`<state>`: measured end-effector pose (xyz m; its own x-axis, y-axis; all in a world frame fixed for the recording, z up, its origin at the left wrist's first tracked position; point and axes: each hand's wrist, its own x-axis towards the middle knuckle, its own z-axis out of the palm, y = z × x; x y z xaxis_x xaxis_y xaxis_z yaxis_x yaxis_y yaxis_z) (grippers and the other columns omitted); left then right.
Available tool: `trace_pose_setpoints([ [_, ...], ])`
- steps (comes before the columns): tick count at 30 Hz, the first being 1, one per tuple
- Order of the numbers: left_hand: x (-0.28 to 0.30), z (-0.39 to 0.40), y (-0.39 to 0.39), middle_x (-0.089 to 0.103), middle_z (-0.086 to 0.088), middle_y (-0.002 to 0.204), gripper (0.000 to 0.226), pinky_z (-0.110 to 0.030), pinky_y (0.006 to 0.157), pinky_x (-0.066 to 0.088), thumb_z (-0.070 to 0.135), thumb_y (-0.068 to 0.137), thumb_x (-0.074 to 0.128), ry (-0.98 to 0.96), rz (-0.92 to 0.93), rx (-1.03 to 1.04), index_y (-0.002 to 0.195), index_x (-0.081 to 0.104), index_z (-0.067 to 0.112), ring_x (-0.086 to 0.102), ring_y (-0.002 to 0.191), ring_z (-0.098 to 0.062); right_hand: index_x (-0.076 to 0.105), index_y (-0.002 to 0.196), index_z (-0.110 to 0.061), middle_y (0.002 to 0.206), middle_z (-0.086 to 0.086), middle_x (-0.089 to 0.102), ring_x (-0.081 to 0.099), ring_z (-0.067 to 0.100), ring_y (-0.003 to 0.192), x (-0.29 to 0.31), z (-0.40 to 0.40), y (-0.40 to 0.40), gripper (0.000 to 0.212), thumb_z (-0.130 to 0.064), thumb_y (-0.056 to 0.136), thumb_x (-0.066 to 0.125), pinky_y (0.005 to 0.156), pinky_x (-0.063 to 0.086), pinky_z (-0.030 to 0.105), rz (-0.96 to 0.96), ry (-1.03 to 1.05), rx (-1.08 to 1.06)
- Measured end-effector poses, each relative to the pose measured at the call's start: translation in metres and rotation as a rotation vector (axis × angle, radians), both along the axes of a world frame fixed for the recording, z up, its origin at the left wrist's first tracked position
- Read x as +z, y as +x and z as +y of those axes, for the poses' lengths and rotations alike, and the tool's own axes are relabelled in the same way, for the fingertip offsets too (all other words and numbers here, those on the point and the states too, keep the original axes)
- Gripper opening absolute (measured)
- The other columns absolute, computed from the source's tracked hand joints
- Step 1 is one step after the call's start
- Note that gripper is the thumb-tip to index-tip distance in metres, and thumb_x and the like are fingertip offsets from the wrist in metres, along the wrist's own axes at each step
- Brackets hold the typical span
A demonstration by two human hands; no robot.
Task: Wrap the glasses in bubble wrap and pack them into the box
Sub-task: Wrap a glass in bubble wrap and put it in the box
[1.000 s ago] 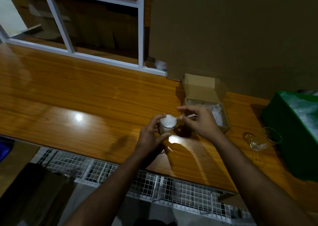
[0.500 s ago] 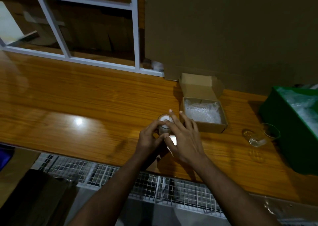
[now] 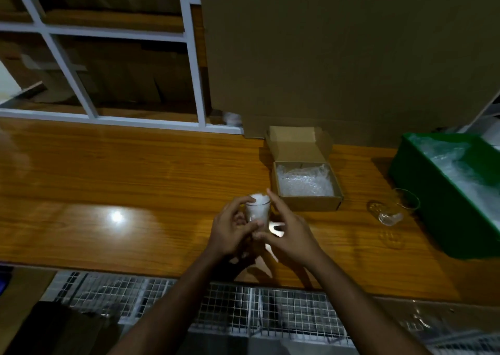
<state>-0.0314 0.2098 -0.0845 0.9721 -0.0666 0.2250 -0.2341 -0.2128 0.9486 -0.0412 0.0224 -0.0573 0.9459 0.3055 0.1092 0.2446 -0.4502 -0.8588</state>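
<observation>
Glasses are numbering two: one stuffed glass (image 3: 257, 210) is sitting upright in the curled left hand (image 3: 230, 231), right hand (image 3: 290, 235) touching it with straight fingers; a bare glass (image 3: 392, 208) is lying between the box (image 3: 308, 205) and green bin (image 3: 433, 205), near the table (image 3: 108, 178) edge.

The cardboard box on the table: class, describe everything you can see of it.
The cardboard box is small, plain brown and open, its lid folded back and propped up behind it. Crumpled bubble wrap fills the inside. It sits on the wooden table, right of the hands, with neither hand touching it.
</observation>
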Motion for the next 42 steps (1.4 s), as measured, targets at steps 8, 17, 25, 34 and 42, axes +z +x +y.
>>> trace_pose_setpoints([
  [8,0.028,-0.049,0.019,0.061,-0.003,0.128,0.05,-0.047,0.074,0.062,0.036,0.084,0.076,-0.195,0.132,-0.102,0.131,0.057,0.038,0.074,0.092,-0.024,0.048,0.132,-0.038,0.121,-0.002,0.068,0.073,0.009,0.091,0.026,-0.04,0.018,0.081,-0.031,0.065,0.094,0.077,0.063,0.039,0.136,0.154,-0.194],
  [17,0.008,-0.068,0.07,0.047,0.005,0.14,0.062,-0.029,0.085,0.058,0.033,0.09,0.072,0.152,0.128,0.072,0.146,0.044,0.03,0.057,0.116,-0.011,0.048,0.14,-0.023,0.123,0.004,0.065,0.067,0.018,0.098,0.053,-0.092,0.125,0.086,-0.029,0.066,0.092,0.071,0.064,0.041,0.2,0.08,-0.391],
  [25,-0.011,-0.081,0.074,0.059,0.006,0.128,0.054,-0.038,0.086,0.059,0.029,0.089,0.074,0.28,0.096,0.113,0.139,0.054,0.028,0.061,0.109,-0.01,0.049,0.135,-0.024,0.126,0.003,0.058,0.06,0.023,0.106,0.021,-0.073,0.162,0.082,-0.04,0.066,0.09,0.07,0.063,0.036,0.256,-0.293,-0.208],
  [34,-0.014,-0.079,0.074,0.058,0.008,0.13,0.054,-0.036,0.089,0.058,0.026,0.087,0.076,0.273,0.099,0.121,0.137,0.055,0.031,0.06,0.112,-0.008,0.041,0.146,-0.02,0.142,0.009,0.053,0.053,0.03,0.125,0.009,-0.064,0.156,0.083,-0.049,0.078,0.079,0.099,0.048,0.041,0.208,-0.503,-0.163],
  [42,-0.006,-0.071,0.063,0.059,0.003,0.127,0.06,-0.029,0.08,0.058,0.025,0.086,0.078,0.256,0.038,0.078,0.14,0.052,0.024,0.061,0.107,-0.01,0.065,0.114,-0.019,0.1,0.0,0.071,0.065,0.01,0.082,0.03,-0.071,0.121,0.03,-0.033,0.089,0.072,0.068,0.06,0.032,0.059,-0.398,-0.458],
])
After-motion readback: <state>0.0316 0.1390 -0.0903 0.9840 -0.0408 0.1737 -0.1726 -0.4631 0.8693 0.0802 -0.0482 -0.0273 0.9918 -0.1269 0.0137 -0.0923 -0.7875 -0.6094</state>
